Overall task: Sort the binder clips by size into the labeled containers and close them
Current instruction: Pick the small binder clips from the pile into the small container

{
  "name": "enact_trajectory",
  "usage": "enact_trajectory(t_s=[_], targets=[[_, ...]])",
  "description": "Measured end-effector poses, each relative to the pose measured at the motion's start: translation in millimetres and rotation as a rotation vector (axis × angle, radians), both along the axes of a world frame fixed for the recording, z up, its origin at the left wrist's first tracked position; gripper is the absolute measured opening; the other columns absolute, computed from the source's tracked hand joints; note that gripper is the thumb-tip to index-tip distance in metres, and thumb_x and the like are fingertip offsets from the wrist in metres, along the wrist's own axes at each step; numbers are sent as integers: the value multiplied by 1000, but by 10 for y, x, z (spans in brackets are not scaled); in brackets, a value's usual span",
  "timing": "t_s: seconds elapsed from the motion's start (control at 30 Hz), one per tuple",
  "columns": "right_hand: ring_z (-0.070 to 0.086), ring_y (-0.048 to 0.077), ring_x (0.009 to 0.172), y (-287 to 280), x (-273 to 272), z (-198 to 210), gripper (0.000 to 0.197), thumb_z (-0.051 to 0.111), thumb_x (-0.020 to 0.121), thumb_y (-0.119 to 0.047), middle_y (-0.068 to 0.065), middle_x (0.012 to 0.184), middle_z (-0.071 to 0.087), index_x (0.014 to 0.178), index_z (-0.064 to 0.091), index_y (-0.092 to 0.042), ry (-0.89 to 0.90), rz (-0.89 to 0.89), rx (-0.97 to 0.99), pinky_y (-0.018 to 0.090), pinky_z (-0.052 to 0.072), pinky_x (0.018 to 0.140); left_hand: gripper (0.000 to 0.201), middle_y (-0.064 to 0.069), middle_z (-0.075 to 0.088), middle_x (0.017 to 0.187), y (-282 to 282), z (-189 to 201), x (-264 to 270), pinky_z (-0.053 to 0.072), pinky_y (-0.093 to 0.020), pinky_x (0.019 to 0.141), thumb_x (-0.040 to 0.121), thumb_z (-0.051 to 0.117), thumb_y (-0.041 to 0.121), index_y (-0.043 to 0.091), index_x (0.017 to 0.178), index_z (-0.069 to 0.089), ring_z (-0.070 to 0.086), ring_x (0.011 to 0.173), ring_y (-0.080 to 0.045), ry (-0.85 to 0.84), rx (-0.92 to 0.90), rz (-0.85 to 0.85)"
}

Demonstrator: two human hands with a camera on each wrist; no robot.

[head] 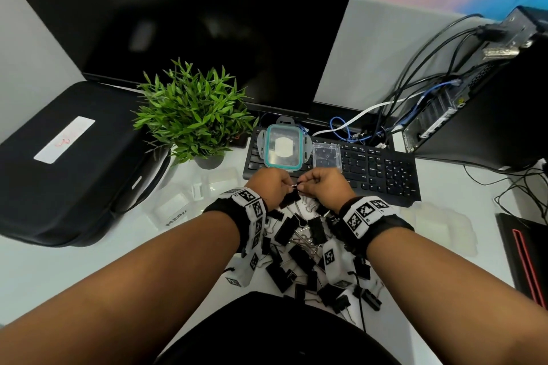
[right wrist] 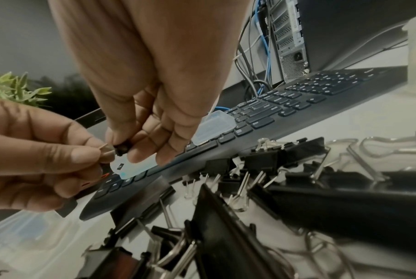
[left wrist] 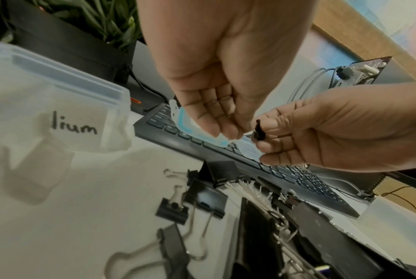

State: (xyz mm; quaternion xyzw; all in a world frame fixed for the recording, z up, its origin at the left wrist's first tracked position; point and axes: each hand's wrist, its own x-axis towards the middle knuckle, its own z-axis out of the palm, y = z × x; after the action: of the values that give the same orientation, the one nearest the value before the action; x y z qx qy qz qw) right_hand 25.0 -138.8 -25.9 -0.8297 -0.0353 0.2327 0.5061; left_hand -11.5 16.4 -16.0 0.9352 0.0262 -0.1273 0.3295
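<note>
Head view: lidless, clipless containers [head: 175, 210].

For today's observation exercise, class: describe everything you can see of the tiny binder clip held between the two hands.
The tiny binder clip has a black body that looks like metal, with thin silvery wire handles. It is held in the air above the pile of larger clips, just in front of the keyboard. The right hand pinches its black body; the left hand pinches a wire handle. Nothing else touches it.

My head view is evenly lit and soft, with straight edges bowing near the corners. The monitor [head: 207, 24] shows faint glare. Both wrist views look dimmer and grainy; the nearest binder clips [right wrist: 226, 226] blur, perhaps from closeness.
</note>
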Motion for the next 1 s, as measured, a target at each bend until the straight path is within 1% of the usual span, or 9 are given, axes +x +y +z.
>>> enact_trajectory(t_s=[0.13, 0.2, 0.33, 0.43, 0.53, 0.63, 0.77, 0.93, 1.0], targets=[[64, 17, 67, 84, -59, 14, 21, 67, 81, 4, 6, 71, 67, 73, 65, -15, 12, 56, -7, 32, 55, 75, 12, -5, 68, 94, 75, -3, -79, 48, -28, 77, 89, 59, 22, 13, 92, 67, 62, 88, -21, 15, 32, -2], [65, 21, 71, 144, -87, 27, 20, 68, 81, 4, 8, 73, 68, 74, 65, -15, 5, 80, -25, 35, 55, 76, 12, -6, 67, 94, 124, -7, -128, 45, -28, 76, 90, 57, 20, 12, 91, 66, 61, 89, -22, 18, 43, -10], [60, 11, 63, 251, -140, 73, 10, 66, 82, 5, 4, 72, 64, 90, 66, -1, -19, 108, -42, 12, 51, 58, 13, -7, 66, 92, 293, 46, -222, 42, -26, 73, 91, 57, 20, 10, 91, 66, 59, 86, -22, 8, 20, 33], [54, 5, 59, 278, -146, 62, 12, 65, 83, 2, 2, 72, 63, 95, 67, 0, -98, 167, -179, 6, 41, 49, 11, -1, 64, 89, 564, 117, -294, 39, -22, 74, 90, 59, 19, 12, 92, 68, 54, 83, -15, 30, 26, 80], [54, 6, 64, 305, -174, 56, 10, 63, 83, 2, -6, 71, 59, 90, 69, -3, -158, 224, -289, 11, 43, 59, 9, 1, 66, 88, 873, 127, -418, 40, -20, 74, 86, 65, 19, 14, 89, 72, 57, 84, -13, 58, 70, 92], [57, 13, 80, 331, -220, 77, 16, 58, 84, 1, -3, 84, 60, 86, 69, -10, -196, 290, -407, 22, 44, 71, 7, 0, 67, 85, 1081, 88, -547, 38, -18, 72, 84, 68, 18, 13, 86, 73, 57, 82, -13, 71, 64, 133], [55, 11, 82, 307, -248, 56, 13, 60, 85, -3, -3, 86, 60, 90, 69, -10, -186, 371, -505, 20, 40, 72, 5, 9, 60, 72, 1212, 53, -677, 38, -18, 71, 82, 70, 16, 18, 78, 70, 55, 78, -10, 85, 76, 148], [59, 19, 87, 256, -257, 30, 17, 55, 84, -4, -1, 86, 60, 79, 62, -18, -198, 346, -610, 22, 43, 73, 8, 3, 70, 86, 1196, 48, -743, 49, -26, 81, 81, 67, 16, 19, 78, 73, 62, 86, -15, 130, 179, 77], [61, 23, 93, 227, -234, 32, 17, 52, 84, -3, 2, 91, 63, 79, 62, -16, -191, 323, -695, 26, 49, 78, 11, 3, 71, 90, 1146, 69, -740, 50, -27, 82, 83, 63, 17, 20, 82, 74, 63, 90, -17, 149, 233, 65]])
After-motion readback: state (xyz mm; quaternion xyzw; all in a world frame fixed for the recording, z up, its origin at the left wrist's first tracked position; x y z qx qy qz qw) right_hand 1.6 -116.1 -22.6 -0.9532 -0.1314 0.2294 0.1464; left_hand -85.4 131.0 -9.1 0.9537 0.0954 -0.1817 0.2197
